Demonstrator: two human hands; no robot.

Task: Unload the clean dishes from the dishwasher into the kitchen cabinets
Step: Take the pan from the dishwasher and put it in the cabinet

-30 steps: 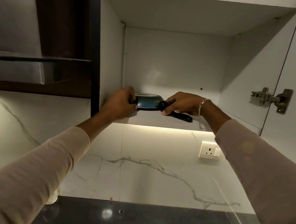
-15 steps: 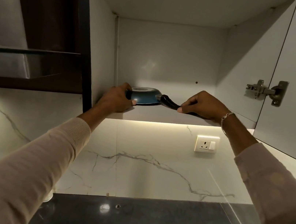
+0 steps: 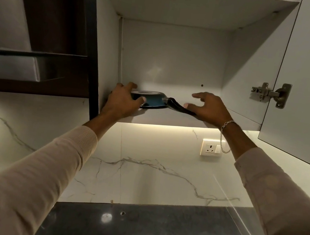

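blue pan (image 3: 152, 102) on cabinet shelf (image 3: 172, 120), left hand (image 3: 122, 102) gripping its rim, right hand (image 3: 208, 109) spread over handle (image 3: 178, 107)

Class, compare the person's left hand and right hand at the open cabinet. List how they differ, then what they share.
The left hand grips the blue pan by its rim; the right hand is spread open above the black handle. The right wrist wears a bracelet; the left wrist is bare. Both reach up to the cabinet shelf from beige sleeves.
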